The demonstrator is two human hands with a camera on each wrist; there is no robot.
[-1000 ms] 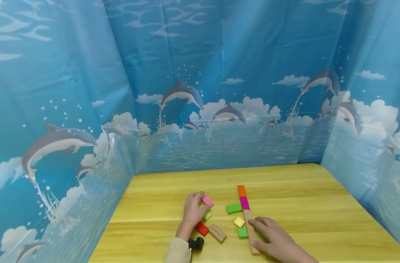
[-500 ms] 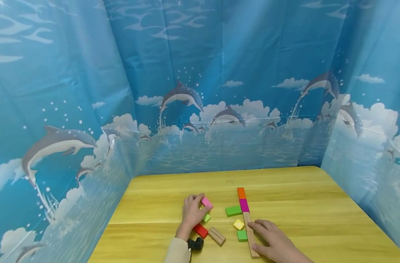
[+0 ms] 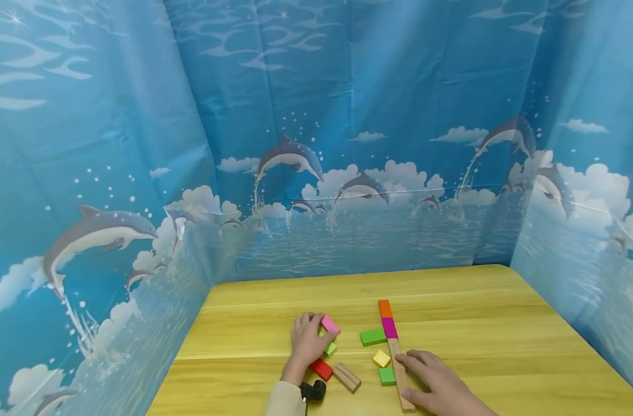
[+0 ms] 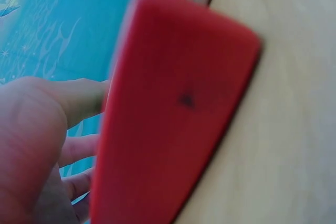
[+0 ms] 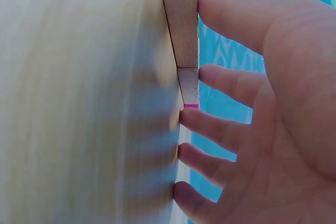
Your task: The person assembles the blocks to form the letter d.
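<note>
My left hand (image 3: 307,341) is at the left cluster. Its forefinger and thumb pinch a pink block (image 3: 331,325) by its two ends. Below the thumb lies a light green block (image 3: 330,349), partly hidden, and by the wrist a red block (image 3: 321,369), which fills much of the left wrist view. My right hand (image 3: 441,381) rests with spread fingers along a straight row. Forefinger and thumb touch its plain wooden blocks (image 3: 402,384); a magenta block (image 3: 390,328) and an orange block (image 3: 385,308) continue it away from me.
Left of the row lie a long green block (image 3: 373,337), a yellow block (image 3: 381,359) and a short green block (image 3: 387,377). Plain wooden pieces (image 3: 347,377) lie side by side near the red block. A dolphin-print curtain (image 3: 363,231) surrounds the wooden table (image 3: 244,346).
The head view has tilted slightly upward, so everything sits a little lower in it. Both hands and the blocks keep their places on the table.
</note>
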